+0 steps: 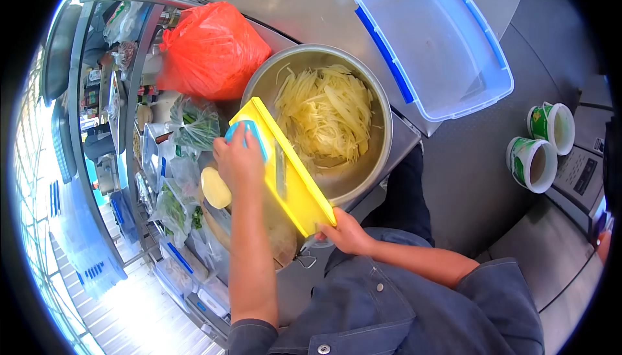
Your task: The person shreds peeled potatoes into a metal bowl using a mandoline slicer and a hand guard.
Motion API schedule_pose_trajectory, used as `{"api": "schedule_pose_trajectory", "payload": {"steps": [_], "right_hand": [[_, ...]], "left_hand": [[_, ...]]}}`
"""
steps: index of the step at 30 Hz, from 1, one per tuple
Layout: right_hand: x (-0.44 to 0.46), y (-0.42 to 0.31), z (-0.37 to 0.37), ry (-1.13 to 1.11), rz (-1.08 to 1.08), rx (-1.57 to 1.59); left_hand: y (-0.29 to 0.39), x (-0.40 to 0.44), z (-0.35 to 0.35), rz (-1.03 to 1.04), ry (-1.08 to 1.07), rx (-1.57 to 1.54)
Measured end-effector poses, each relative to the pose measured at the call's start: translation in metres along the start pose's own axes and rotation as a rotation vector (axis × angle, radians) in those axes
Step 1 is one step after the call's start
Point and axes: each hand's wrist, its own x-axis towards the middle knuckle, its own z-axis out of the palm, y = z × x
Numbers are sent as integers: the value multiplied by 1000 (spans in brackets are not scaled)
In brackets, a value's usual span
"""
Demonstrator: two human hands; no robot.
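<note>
A yellow slicer point(288, 170) slants over the left side of a metal bowl point(382, 141), which holds pale yellow shreds point(327, 112). My right hand point(348, 232) is closed on the slicer's lower end. Near its upper end, my left hand point(241, 160) has its fingers wrapped round a light-blue holder point(249, 136) on the slicer's face. Whatever is under the holder is hidden. A peeled, pale yellow potato point(215, 188) lies just left of my left wrist.
A full red plastic bag point(217, 50) stands beyond the bowl at the left. Bagged greens point(194, 125) are at the left. A clear container point(434, 37) with blue clips sits upper right. Two white-green tubs point(531, 164) stand farther right, near a grey appliance point(576, 177).
</note>
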Motion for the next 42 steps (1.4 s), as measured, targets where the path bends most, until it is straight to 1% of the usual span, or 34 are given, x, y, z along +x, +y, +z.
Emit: {"api": "schedule_pose_trajectory", "payload": {"steps": [1, 3, 4, 5, 7, 8, 10, 11, 13, 14, 15, 17, 20, 21, 22, 24, 25, 27, 28, 29, 31, 32, 33, 35, 36, 38, 39, 41, 42], "right_hand": [[4, -3, -3, -7, -19, -9], [1, -1, -1, 17, -37, 66], [1, -1, -1, 9, 2, 71], [0, -3, -3, 21, 3, 77], [0, -6, -7, -31, 19, 7], [0, -1, -6, -30, -15, -19], [1, -1, -4, -19, -27, -7], [-2, -1, -3, -4, -38, -3], [-7, 1, -1, 8, -16, 1], [0, 0, -3, 28, -16, 8], [6, 1, -5, 30, -26, 14], [4, 10, -4, 9, -45, 41], [7, 5, -11, -19, -33, 11], [4, 8, -7, -22, -20, 2], [1, -9, -8, -45, 61, 3], [0, -5, -5, -30, 42, 27], [0, -3, -5, -9, 27, 59], [1, -2, -6, -17, 38, 40], [1, -2, -7, -28, 50, 55], [2, -2, -7, -44, 64, 67], [2, -5, -6, -54, 74, 65], [2, -6, -6, -50, 86, 72], [3, -4, -6, -56, 89, 67], [3, -2, -7, -69, 82, 89], [3, -3, -7, -66, 88, 86], [2, -5, -6, -63, 65, 100], [2, -3, -7, -63, 73, 95], [3, 2, -9, -89, 54, 101], [4, 2, -9, -93, 58, 98]], "left_hand": [[2, -13, -7, -13, -21, -1], [-10, -86, -2, 105, -44, -56], [-4, -124, -14, 94, -111, -32], [5, -142, -19, 79, -163, -14], [6, -116, -7, 53, -127, -28], [3, -99, -3, 15, -97, -28], [10, -16, -2, -59, -67, -68], [-1, 13, 9, 27, 19, 4], [-1, 9, 1, 40, 5, 4], [-4, -15, 0, 45, -33, -17], [-5, -57, -2, 55, -83, -38], [6, -125, -12, 17, -159, -80], [14, -117, -12, -4, -167, -110], [10, -91, -4, -1, -100, -89], [4, -52, 6, 9, -35, -67], [-2, -8, 4, -59, -45, -148], [-11, -5, 5, -65, -29, -152], [-32, -7, 11, -104, -31, -360], [-39, -12, 11, -179, -68, -455], [-46, -18, 14, -188, -59, -454], [-53, -28, 16, -446, -71, -965], [-55, -37, 17, -522, -85, -1056], [-53, -44, 13, -529, -80, -1056], [-47, -55, 8, -559, -61, -1159], [-46, -61, 5, -565, -63, -1162], [-42, -75, -1, -402, -66, -987], [-34, -83, -12, -410, -68, -990], [-13, -100, -34, -222, -117, -532], [-9, -111, -33, -132, -75, -498]]}}
